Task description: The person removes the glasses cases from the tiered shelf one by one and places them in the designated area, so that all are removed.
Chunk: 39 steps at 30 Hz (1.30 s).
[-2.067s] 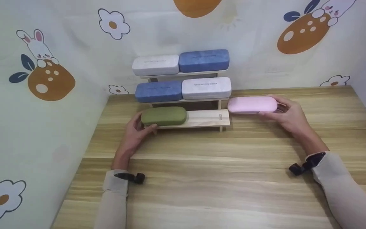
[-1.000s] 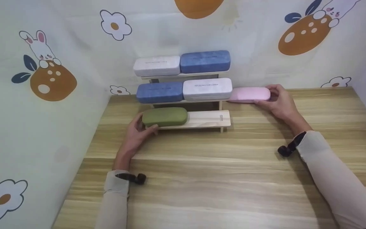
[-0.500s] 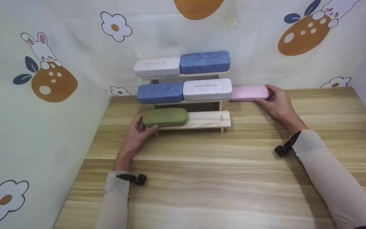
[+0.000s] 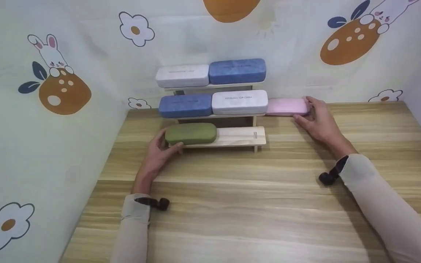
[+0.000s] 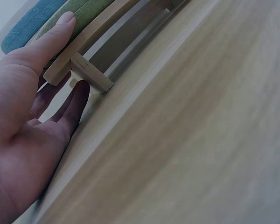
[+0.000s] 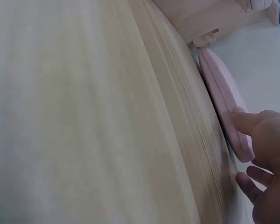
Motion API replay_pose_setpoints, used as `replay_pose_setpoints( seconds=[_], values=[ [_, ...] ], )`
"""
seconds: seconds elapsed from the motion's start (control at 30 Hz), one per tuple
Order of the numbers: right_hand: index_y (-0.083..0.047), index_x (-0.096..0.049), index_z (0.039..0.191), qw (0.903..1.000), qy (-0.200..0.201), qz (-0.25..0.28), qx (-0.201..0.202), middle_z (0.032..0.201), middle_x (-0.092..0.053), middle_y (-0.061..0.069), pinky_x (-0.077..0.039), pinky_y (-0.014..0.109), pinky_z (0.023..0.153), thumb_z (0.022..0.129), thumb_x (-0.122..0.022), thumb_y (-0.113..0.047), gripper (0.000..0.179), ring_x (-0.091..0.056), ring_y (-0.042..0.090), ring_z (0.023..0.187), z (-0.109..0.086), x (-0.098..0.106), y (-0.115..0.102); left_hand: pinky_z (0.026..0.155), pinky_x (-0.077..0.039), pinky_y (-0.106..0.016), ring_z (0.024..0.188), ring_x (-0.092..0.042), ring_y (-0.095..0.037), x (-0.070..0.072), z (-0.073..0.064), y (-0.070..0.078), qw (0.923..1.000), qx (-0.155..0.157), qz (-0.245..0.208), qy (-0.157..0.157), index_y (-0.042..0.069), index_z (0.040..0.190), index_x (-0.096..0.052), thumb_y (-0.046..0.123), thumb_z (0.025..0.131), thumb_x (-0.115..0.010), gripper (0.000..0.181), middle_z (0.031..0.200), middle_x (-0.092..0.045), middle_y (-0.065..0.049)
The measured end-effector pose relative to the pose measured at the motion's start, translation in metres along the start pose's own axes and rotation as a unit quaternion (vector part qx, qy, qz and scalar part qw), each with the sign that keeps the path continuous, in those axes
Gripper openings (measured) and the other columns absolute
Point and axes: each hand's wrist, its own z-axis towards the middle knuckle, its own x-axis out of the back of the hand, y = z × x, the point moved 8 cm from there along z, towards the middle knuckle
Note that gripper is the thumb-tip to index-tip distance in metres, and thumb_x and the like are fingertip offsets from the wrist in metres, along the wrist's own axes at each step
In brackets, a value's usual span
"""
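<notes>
A green glasses case (image 4: 191, 133) sits on the left half of the bottom shelf of a three-tier wooden stand (image 4: 238, 136). My left hand (image 4: 154, 155) holds its left end, the thumb along the front edge; in the left wrist view the other fingers hang below the shelf board. To the right of the stand, a pink glasses case (image 4: 287, 106) lies on the table near the back wall. My right hand (image 4: 322, 120) pinches its right end; in the right wrist view the thumb (image 6: 242, 120) touches the case's side. The pink case's left end is hidden behind the stand.
On the middle shelf are a blue case (image 4: 185, 105) and a white case (image 4: 239, 102). The top shelf bears another white case (image 4: 183, 75) and another blue case (image 4: 237, 71). A patterned wall covering (image 4: 287, 47) rises directly behind the wood-grain table (image 4: 232, 204).
My right hand has carried the pink case back and slightly left, from beside the lower shelf to beside the middle one, down onto the table. The left hand stays at the green case.
</notes>
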Motion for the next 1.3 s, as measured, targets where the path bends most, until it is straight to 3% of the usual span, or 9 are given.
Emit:
replay_pose_setpoints(
  seconds=[0.17,0.4,0.67,0.77,1.0,1.3],
  values=[
    [-0.001,-0.037,0.165,0.9988,0.036,-0.015,0.029,0.166,-0.041,0.028,-0.029,0.067,0.130,0.102,-0.078,-0.032,0.082,-0.032,0.047,0.155,-0.014,0.004,-0.010,0.140,-0.021,-0.038,0.164,-0.032,-0.012,0.000,0.000,0.001,0.9999,0.005,0.009,-0.001,0.024,0.156,-0.054,0.026,0.090,-0.091,0.076,0.165,-0.051,0.005],
    [-0.007,-0.048,0.160,0.9937,0.089,0.030,0.062,0.157,-0.055,0.020,-0.051,0.060,0.111,0.098,-0.083,-0.027,0.074,-0.050,0.038,0.142,-0.030,0.008,-0.033,0.139,-0.022,-0.037,0.164,-0.032,-0.012,-0.001,0.001,0.000,0.9999,0.010,0.012,0.002,0.025,0.156,-0.054,0.028,0.089,-0.092,0.077,0.166,-0.050,0.006],
    [-0.008,-0.063,0.146,0.9862,0.114,0.062,0.103,0.144,-0.068,0.014,-0.053,0.030,0.102,0.093,-0.088,-0.016,0.060,-0.061,0.033,0.132,-0.048,0.004,-0.069,0.139,-0.024,-0.034,0.164,-0.032,-0.012,-0.002,0.002,-0.001,0.9999,0.005,-0.011,-0.003,0.021,0.156,-0.054,0.022,0.090,-0.091,0.076,0.167,-0.050,0.003],
    [-0.007,-0.065,0.141,0.9840,0.103,0.079,0.122,0.140,-0.070,0.013,-0.055,0.026,0.098,0.091,-0.088,-0.010,0.055,-0.063,0.032,0.128,-0.054,-0.006,-0.083,0.139,-0.024,-0.034,0.164,-0.032,-0.011,-0.002,0.001,0.000,0.9999,0.005,-0.015,-0.001,0.021,0.156,-0.054,0.021,0.090,-0.091,0.076,0.168,-0.049,0.003],
    [-0.005,-0.065,0.140,0.9818,0.022,0.077,0.172,0.136,-0.071,0.014,-0.058,0.042,0.102,0.089,-0.088,-0.007,0.056,-0.064,0.028,0.127,-0.066,-0.041,-0.110,0.139,-0.024,-0.035,0.162,-0.035,-0.012,-0.002,0.001,0.000,0.9996,-0.003,-0.026,-0.001,0.021,0.156,-0.055,0.017,0.089,-0.091,0.076,0.170,-0.047,-0.001],
    [-0.005,-0.065,0.142,0.9772,-0.016,0.094,0.190,0.136,-0.071,0.012,-0.060,0.046,0.108,0.090,-0.089,-0.012,0.058,-0.065,0.030,0.127,-0.069,-0.068,-0.132,0.136,-0.031,-0.036,0.159,-0.041,-0.015,-0.003,0.001,-0.001,0.9994,0.002,-0.035,-0.006,0.020,0.158,-0.053,0.010,0.083,-0.095,0.087,0.166,-0.052,0.002]
  ],
)
